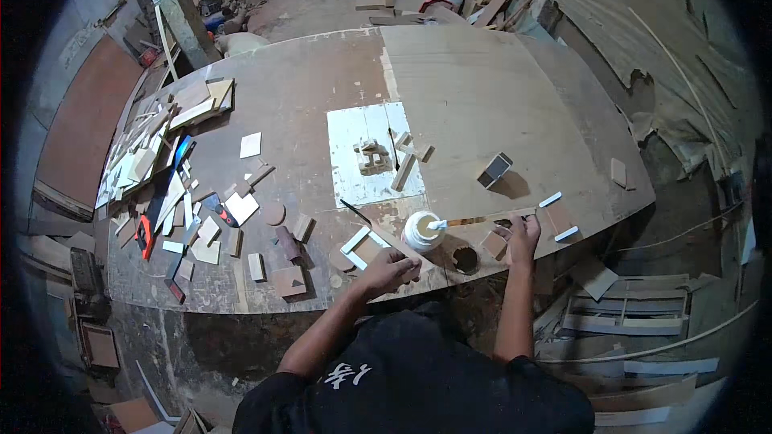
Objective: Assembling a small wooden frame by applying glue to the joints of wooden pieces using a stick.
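My left hand (388, 272) is closed at the table's near edge, fingertips pinched together. A flat pale wood piece (406, 250) lies right by its fingers; whether they grip it or something smaller is unclear. Farther right, my right hand (521, 237) has its fingers curled at the end of a thin wooden strip (508, 214), which stretches left toward a white plastic bottle (422, 231) with a nozzle. Below the strip are a small wood block (493, 245) and a round, dark-centred object (464, 259). A small white-edged frame (351, 247) lies beside my left hand.
A white board (350, 185) bears a small wooden assembly (372, 157) and loose sticks (404, 172). A dark box-shaped block (494, 170) stands to its right. Wood offcuts (141, 157) and an orange-handled saw (145, 235) crowd the left side. White-edged pieces (566, 233) lie near the right edge.
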